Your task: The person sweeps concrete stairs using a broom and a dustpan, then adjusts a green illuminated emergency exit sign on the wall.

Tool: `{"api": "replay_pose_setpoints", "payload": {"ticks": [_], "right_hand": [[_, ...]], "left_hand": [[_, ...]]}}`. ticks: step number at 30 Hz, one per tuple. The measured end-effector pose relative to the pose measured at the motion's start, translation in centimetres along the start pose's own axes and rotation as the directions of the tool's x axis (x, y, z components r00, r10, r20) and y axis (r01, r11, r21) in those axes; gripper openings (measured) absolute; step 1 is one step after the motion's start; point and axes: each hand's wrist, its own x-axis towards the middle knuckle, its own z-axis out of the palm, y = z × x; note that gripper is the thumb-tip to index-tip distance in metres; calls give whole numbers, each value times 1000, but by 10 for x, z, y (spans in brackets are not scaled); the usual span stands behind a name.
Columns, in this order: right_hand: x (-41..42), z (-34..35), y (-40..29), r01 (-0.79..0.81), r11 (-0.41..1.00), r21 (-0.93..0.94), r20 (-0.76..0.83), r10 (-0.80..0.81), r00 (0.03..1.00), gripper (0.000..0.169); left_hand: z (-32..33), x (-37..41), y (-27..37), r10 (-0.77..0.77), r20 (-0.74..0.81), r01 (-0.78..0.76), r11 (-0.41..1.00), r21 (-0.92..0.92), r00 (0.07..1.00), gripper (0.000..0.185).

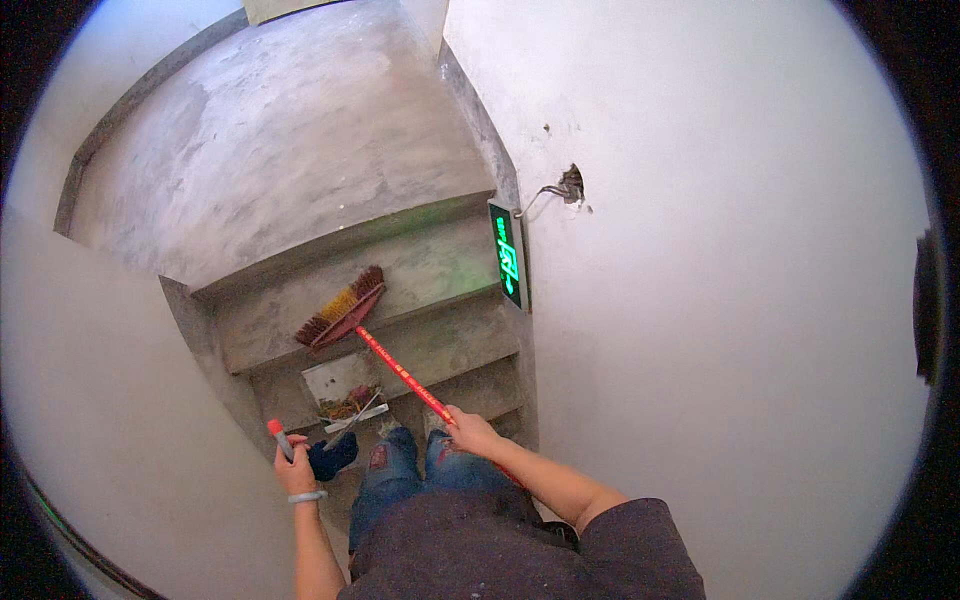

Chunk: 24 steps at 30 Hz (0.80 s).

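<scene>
My right hand [471, 433] is closed around the red handle of a broom [401, 371]. The broom's head [341, 309], with dark red and yellow bristles, is over a concrete step at the left of centre. My left hand [295, 465] grips a grey handle with a red end [281, 439]. Just right of that hand is a dark blue item [334, 456], which I cannot identify. A thin metal rod runs from near it to a white dustpan [334, 379], low in front of my legs. Plant-like debris [349, 403] lies in the dustpan; how the rod joins the grey handle is hidden.
Concrete stairs [442, 337] run between white walls up to a concrete landing [300, 135]. A lit green exit sign [510, 255] hangs beside the right wall. Its cable enters a ragged hole [571, 184]. A low wall [105, 322] bounds the stairs on the left.
</scene>
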Motion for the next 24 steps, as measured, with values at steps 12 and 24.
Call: {"api": "replay_pose_setpoints", "payload": {"ticks": [12, 24], "right_hand": [[68, -56, -193, 407, 880, 246, -267, -342, 901, 51], [136, 31, -192, 158, 685, 711, 15, -238, 971, 38]], "left_hand": [[-11, 30, -10, 6, 161, 7, 997, -80, 987, 8], [-10, 46, 16, -79, 462, 165, 975, -149, 884, 34]]}}
